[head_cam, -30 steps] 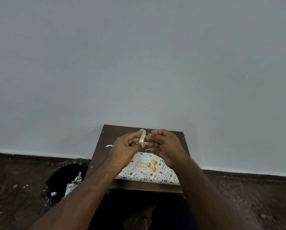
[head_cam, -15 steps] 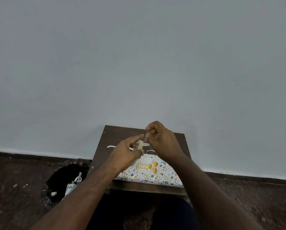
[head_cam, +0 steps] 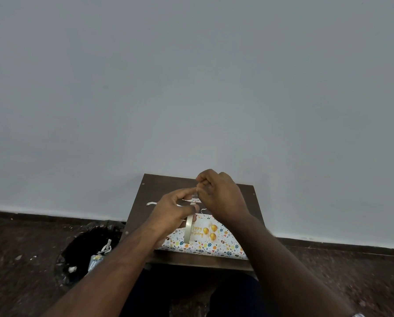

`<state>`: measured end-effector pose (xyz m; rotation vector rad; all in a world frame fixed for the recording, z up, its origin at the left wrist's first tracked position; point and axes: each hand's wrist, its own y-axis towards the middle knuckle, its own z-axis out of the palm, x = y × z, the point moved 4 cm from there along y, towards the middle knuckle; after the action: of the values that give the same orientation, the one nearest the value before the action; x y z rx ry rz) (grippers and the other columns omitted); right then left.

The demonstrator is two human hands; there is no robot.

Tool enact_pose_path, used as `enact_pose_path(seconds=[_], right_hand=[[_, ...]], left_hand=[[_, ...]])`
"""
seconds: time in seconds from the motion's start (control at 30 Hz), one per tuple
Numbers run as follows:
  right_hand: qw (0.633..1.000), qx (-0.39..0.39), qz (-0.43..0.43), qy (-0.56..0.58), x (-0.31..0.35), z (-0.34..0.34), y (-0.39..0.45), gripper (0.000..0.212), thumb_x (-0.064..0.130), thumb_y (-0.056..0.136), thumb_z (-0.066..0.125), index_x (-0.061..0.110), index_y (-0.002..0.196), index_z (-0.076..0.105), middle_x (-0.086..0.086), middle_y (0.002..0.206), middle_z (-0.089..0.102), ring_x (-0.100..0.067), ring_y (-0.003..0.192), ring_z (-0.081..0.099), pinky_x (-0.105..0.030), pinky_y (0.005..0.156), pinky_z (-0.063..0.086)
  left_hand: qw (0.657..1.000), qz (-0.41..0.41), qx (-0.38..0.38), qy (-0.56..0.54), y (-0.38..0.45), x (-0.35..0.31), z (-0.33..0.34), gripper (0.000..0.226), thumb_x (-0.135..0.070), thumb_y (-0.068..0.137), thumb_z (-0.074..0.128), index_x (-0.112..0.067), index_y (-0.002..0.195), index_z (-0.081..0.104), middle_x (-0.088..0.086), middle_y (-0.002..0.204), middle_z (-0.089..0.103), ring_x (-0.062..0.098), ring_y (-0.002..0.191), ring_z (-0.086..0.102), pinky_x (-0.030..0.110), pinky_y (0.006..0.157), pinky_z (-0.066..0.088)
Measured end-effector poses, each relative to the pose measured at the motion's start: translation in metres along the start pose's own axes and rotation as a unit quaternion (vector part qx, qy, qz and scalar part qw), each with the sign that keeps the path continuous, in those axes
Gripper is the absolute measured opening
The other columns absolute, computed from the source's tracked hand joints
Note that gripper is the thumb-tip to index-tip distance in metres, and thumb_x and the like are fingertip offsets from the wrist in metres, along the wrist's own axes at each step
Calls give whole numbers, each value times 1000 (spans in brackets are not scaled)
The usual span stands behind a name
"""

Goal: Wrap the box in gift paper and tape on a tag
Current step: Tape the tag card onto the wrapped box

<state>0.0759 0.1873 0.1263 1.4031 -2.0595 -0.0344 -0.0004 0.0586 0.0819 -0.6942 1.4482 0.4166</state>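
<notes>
A roll of tape (head_cam: 188,229) is held in the left hand (head_cam: 171,215). The fingers are curled round the roll, and it hangs on its edge just above the wrapped box. The left pointer finger is stretched out toward the right hand (head_cam: 218,195). The right hand is closed tight, with the thumb and fingers pinched together. A thin strip of tape may be pinched there, but it is too small to be told for sure.

The wrapped box (head_cam: 205,241) is laid flat on the small dark table (head_cam: 244,202), near its front edge. The box is covered in white dotted paper. A tag (head_cam: 204,230) with gold balloons and birthday words is seen on top of it. White paper scraps (head_cam: 152,203) are scattered on the table behind the hands.

A black bin (head_cam: 86,250) is set on the floor, left of the table. Crumpled paper bits (head_cam: 97,258) are seen inside it.
</notes>
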Motion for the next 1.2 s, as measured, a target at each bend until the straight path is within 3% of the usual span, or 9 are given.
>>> enact_pose_path(seconds=[0.1,0.17,0.33,0.43,0.63,0.83,1.0,1.13,1.2], right_hand=[[999,-9,21,29,-4,-2,-1,29,26,92,69,23,120,64,10,110,69,-8,101,60,-29,82,51],[987,21,87,133,-14,-1,-2,35,30,90,74,25,123,62,15,116,68,-3,99,65,-28,85,54],[877,217,147,403,-20,26,-25,67,14,81,85,21,139,53,3,136,63,-19,107,72,-39,92,58],[867,221,156,419,-15,38,-31,64,10,80,85,23,136,56,8,131,68,-21,109,71,-40,93,59],[873,217,188,394,-11,45,-33,48,13,84,81,20,128,62,8,108,73,5,82,67,-9,67,48],[866,233,210,388,-15,51,-35,45,20,85,80,27,126,63,13,120,71,-5,102,71,-17,72,50],[861,273,191,384,-23,47,-27,43,27,90,77,31,129,60,16,119,70,-4,108,68,-23,76,54],[952,162,209,155,-90,36,-7,31,27,94,70,20,124,66,4,115,70,-10,98,67,-35,83,58],[960,140,240,-23,-131,31,-3,19,16,94,60,19,110,71,1,108,72,-15,94,67,-41,86,59]], left_hand=[[1000,2,-6,-22,-2,-3,-3,28,-17,97,68,-40,109,77,-5,116,72,18,88,73,24,67,56],[999,7,-12,-37,-2,-4,-5,25,-20,98,66,-40,107,78,-1,112,73,21,88,72,26,67,57],[998,24,-25,-56,0,-4,-5,29,-16,98,67,-40,112,75,-4,117,72,22,88,73,29,68,59],[997,27,-25,-63,0,-1,-5,34,-11,97,67,-40,112,75,-6,116,72,20,88,72,37,73,59],[995,31,-48,-76,0,3,-9,34,-2,96,64,-30,107,79,-5,103,72,10,81,72,25,63,56],[991,35,-75,-101,1,10,-7,22,-5,97,66,-22,100,80,-6,95,76,7,77,72,25,60,57],[991,25,-60,-118,9,12,-7,29,-13,96,68,-36,110,78,-9,112,73,13,93,71,31,71,57],[989,5,-35,-142,15,13,-13,41,-4,97,64,-38,115,77,2,115,70,23,79,69,34,72,59],[990,-1,-28,-136,16,15,-14,43,-2,97,62,-38,117,76,2,114,70,24,77,69,33,71,60]])
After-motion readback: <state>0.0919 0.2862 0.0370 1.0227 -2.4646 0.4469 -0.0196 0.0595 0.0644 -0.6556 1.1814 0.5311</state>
